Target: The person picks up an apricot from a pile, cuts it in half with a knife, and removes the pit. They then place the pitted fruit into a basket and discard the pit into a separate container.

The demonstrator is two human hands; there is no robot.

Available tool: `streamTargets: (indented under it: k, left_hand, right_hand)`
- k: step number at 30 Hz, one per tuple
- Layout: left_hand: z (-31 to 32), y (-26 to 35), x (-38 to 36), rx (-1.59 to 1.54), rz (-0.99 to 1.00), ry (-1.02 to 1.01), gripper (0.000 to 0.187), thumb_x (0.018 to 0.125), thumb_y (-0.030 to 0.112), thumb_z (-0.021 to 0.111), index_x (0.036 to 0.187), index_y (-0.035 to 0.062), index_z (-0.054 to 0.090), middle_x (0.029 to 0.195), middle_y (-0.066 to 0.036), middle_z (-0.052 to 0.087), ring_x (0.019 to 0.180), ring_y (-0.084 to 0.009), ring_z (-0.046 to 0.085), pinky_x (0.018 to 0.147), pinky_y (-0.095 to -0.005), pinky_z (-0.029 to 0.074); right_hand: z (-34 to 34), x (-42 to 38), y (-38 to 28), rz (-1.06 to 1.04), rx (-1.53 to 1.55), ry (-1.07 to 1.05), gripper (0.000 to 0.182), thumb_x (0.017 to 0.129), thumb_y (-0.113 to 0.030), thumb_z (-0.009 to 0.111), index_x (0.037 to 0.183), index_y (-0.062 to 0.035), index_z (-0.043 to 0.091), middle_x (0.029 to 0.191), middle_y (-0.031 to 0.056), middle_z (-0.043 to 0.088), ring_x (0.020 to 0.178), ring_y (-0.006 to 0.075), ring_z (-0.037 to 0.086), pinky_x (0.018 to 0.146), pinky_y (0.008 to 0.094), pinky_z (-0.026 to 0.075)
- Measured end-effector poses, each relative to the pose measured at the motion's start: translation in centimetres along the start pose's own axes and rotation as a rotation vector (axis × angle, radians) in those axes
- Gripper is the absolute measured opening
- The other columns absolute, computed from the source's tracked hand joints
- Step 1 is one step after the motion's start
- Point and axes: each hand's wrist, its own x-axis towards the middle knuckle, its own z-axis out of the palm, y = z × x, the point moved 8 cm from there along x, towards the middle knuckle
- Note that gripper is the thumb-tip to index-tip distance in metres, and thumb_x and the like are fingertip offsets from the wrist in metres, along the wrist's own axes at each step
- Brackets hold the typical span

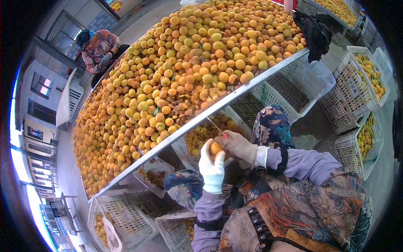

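Observation:
My left hand (212,167), in a white glove, is closed around a yellow-orange apricot (215,148). My right hand (239,147), in a soiled pale glove, grips a thin tool with a red part (225,136) at the hand. Its slender metal shaft (214,125) points up and left, away from me. Both hands are close together over a crate (179,148) holding split apricot pieces (199,140). Just beyond them, a large heap of apricots (180,71) fills the metal-edged table (247,88), with brownish scraps (184,107) near its edge.
White crates of fruit (357,90) are stacked at right. Another crate (121,216) stands at lower left, and a white container (312,84) sits under the table. Black cloth (312,35) hangs over the table corner. A co-worker (100,48) sits across at the far left.

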Motion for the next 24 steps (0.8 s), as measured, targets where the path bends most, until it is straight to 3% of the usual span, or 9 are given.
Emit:
streamTargets:
  k: [3, 8, 12, 15, 19, 20, 21, 22, 24]
  left_hand:
    - [0.0, 0.9, -0.1, 0.158, 0.135, 0.025, 0.041, 0.085, 0.026, 0.057, 0.115, -0.0017, 0.051, 0.102, -0.019, 0.060, 0.091, -0.0305, 0.060, 0.083, -0.0346, 0.046]
    - [0.6, -0.5, -0.7, 0.102, -0.050, 0.085, 0.039, 0.093, 0.033, 0.045, 0.110, -0.0017, 0.052, 0.097, -0.018, 0.059, 0.087, -0.0286, 0.059, 0.078, -0.0345, 0.045]
    - [1.0, -2.3, -1.1, 0.059, -0.129, 0.159, 0.035, 0.096, 0.029, 0.038, 0.105, -0.0020, 0.053, 0.091, -0.015, 0.058, 0.082, -0.0246, 0.056, 0.077, -0.0324, 0.044]
    - [1.3, -4.0, -1.5, 0.022, -0.153, 0.167, 0.034, 0.098, 0.027, 0.033, 0.101, -0.0014, 0.053, 0.089, -0.010, 0.057, 0.082, -0.0199, 0.054, 0.077, -0.0300, 0.043]
    - [1.8, -6.2, -2.0, -0.196, -0.306, 0.105, 0.036, 0.099, 0.031, 0.032, 0.103, 0.0016, 0.053, 0.093, -0.007, 0.057, 0.085, -0.0165, 0.053, 0.077, -0.0275, 0.042]
    - [2.0, -6.4, -2.0, -0.221, -0.346, 0.089, 0.039, 0.098, 0.034, 0.032, 0.105, 0.0022, 0.053, 0.096, -0.006, 0.057, 0.087, -0.0156, 0.053, 0.078, -0.0268, 0.042]
    - [2.9, -8.9, -3.1, -0.762, -0.744, 0.279, 0.044, 0.097, 0.041, 0.033, 0.107, 0.0023, 0.053, 0.097, -0.006, 0.057, 0.087, -0.0152, 0.054, 0.080, -0.0267, 0.043]
    - [2.6, -8.6, -3.0, -0.707, -0.692, 0.274, 0.048, 0.096, 0.044, 0.034, 0.107, 0.0022, 0.053, 0.099, -0.006, 0.057, 0.088, -0.0153, 0.054, 0.081, -0.0273, 0.043]
    - [2.0, -7.9, -2.6, -0.648, -0.639, 0.269, 0.051, 0.095, 0.048, 0.034, 0.107, 0.0021, 0.053, 0.100, -0.006, 0.057, 0.088, -0.0153, 0.055, 0.083, -0.0279, 0.044]
  right_hand:
    - [0.9, 0.5, 1.3, -0.062, -0.006, 0.001, 0.044, 0.083, -0.045, 0.061, 0.090, -0.0024, 0.054, 0.075, 0.0024, 0.057, 0.070, 0.0094, 0.050, 0.063, 0.0263, 0.043]
    - [1.3, 1.7, 4.1, -0.056, 0.056, 0.078, 0.044, 0.084, -0.046, 0.058, 0.081, -0.0020, 0.056, 0.069, 0.0044, 0.055, 0.066, 0.0119, 0.049, 0.061, 0.0293, 0.042]
    - [0.6, 2.0, 5.1, -0.075, -0.039, 0.190, 0.042, 0.085, -0.043, 0.057, 0.078, -0.0019, 0.055, 0.065, 0.0050, 0.053, 0.061, 0.0128, 0.046, 0.058, 0.0302, 0.040]
    - [1.0, 2.3, 5.4, -0.099, 0.054, 0.168, 0.039, 0.085, -0.040, 0.057, 0.073, -0.0022, 0.053, 0.062, 0.0042, 0.050, 0.060, 0.0126, 0.044, 0.057, 0.0304, 0.040]
    - [1.2, 1.6, 5.5, -0.094, 0.067, 0.166, 0.036, 0.086, -0.036, 0.057, 0.076, -0.0025, 0.052, 0.063, 0.0038, 0.050, 0.060, 0.0118, 0.044, 0.057, 0.0298, 0.039]
    - [1.3, 0.9, 4.8, -0.121, -0.053, 0.178, 0.033, 0.086, -0.034, 0.058, 0.078, -0.0027, 0.052, 0.065, 0.0031, 0.051, 0.061, 0.0105, 0.044, 0.057, 0.0289, 0.039]
    - [1.3, 0.3, 4.4, -0.149, -0.177, 0.189, 0.030, 0.086, -0.032, 0.058, 0.080, -0.0028, 0.053, 0.067, 0.0025, 0.051, 0.062, 0.0093, 0.044, 0.057, 0.0279, 0.039]
    - [1.9, 0.2, 4.7, -0.173, 0.017, 0.178, 0.025, 0.085, -0.027, 0.059, 0.085, -0.0026, 0.053, 0.071, 0.0010, 0.052, 0.064, 0.0083, 0.045, 0.058, 0.0257, 0.040]
    - [1.4, 0.4, 3.3, -0.147, 0.060, 0.143, 0.023, 0.086, -0.025, 0.059, 0.085, -0.0025, 0.053, 0.071, 0.0001, 0.052, 0.065, 0.0081, 0.045, 0.059, 0.0252, 0.040]
